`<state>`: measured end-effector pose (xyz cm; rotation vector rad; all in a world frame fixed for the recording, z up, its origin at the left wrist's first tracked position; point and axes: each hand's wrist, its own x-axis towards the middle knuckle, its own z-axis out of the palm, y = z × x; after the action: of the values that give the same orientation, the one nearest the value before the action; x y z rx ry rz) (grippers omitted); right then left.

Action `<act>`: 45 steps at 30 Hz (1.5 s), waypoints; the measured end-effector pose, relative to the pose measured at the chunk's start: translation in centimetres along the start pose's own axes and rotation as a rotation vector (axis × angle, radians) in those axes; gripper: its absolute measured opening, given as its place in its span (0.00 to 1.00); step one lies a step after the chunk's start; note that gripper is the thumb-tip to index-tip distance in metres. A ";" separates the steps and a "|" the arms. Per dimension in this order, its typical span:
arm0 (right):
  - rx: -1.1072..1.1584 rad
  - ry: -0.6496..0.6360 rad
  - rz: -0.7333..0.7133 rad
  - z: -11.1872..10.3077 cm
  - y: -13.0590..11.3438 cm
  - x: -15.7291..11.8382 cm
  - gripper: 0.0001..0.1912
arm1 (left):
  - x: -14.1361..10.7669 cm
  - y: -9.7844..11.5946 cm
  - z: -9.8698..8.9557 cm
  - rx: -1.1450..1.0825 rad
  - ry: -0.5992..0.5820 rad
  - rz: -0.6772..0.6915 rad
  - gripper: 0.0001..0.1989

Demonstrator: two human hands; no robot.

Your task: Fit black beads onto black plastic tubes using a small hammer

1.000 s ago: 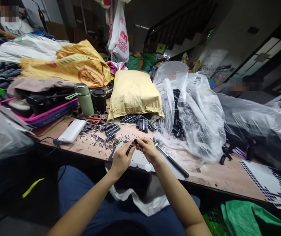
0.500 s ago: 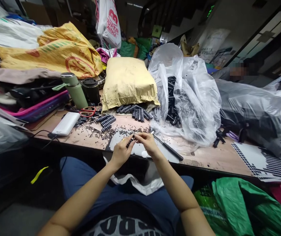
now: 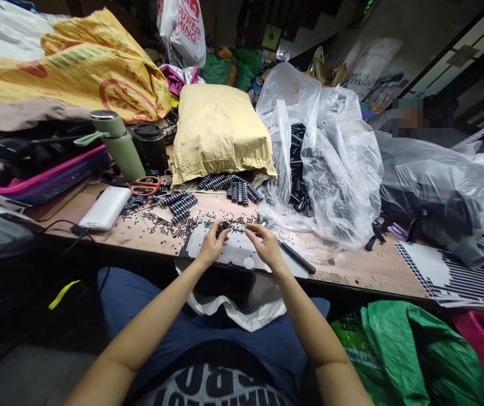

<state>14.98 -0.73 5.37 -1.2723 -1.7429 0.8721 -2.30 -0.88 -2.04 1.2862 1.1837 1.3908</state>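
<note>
My left hand (image 3: 212,247) is closed around a small dark piece (image 3: 223,226) with light marks, which looks like the black-and-white banded sticks on the table. A short gap to the right, my right hand (image 3: 265,245) has its thumb and forefinger drawn together; anything between the tips is too small to make out. Both hands hover over a pale sheet (image 3: 236,256) at the table's front edge. Many tiny black bits (image 3: 166,226) lie scattered behind and left of it. Beside my right hand rests a black-handled tool (image 3: 297,256) with a shiny end.
Banded sticks (image 3: 183,207) lie in bundles before a yellow sack (image 3: 223,129). At left are a white power bank (image 3: 105,208), red-handled scissors (image 3: 145,185) and a green flask (image 3: 119,146). Clear plastic bags (image 3: 339,186) with black parts and a dotted sheet (image 3: 453,276) stand right.
My hands have come apart: the right has drawn away to the right, the left slightly left with the dark piece. The view has shifted a little.
</note>
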 end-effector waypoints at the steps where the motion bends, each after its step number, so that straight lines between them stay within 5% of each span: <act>1: -0.016 -0.006 0.021 -0.1 0.4 -0.1 0.14 | 0.3 -0.1 -0.2 -0.090 0.009 -0.040 0.20; 5: -0.039 -0.067 0.042 0.2 1.2 -0.1 0.13 | 0.9 0.2 -1.6 -0.283 0.098 -0.113 0.19; 10: -0.058 -0.126 -0.063 3.2 -0.4 4.4 0.13 | 0.1 0.1 -3.9 0.119 0.212 0.093 0.14; 15: -0.256 -0.308 -0.338 11.8 -5.2 15.0 0.11 | -1.1 -0.9 -3.8 0.371 0.187 0.306 0.14; 21: -0.640 -0.466 -0.388 23.5 -8.1 27.0 0.10 | -2.4 -2.4 -3.8 0.428 0.362 0.389 0.18; 28: -0.798 -0.451 -0.325 28.5 -5.6 31.6 0.12 | -2.1 -3.7 -3.3 0.420 0.366 0.507 0.26; 32: -0.737 -0.395 -0.359 28.6 -5.1 31.9 0.07 | -1.4 -3.1 -3.4 0.418 0.315 0.583 0.27; 36: -0.578 -0.296 -0.405 26.3 -5.8 29.4 0.11 | -1.3 -2.1 -3.7 0.444 0.301 0.560 0.25; 40: -0.445 -0.221 -0.359 19.9 -4.3 23.6 0.15 | -1.5 -1.8 -3.8 0.497 0.278 0.540 0.22; 45: -0.241 -0.055 -0.134 8.9 2.0 13.7 0.17 | -1.7 -1.5 -4.0 0.483 0.219 0.411 0.17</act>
<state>5.39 12.28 2.37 -1.2766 -1.9995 0.6403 -6.16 -2.59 -3.86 1.8288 1.5273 1.6288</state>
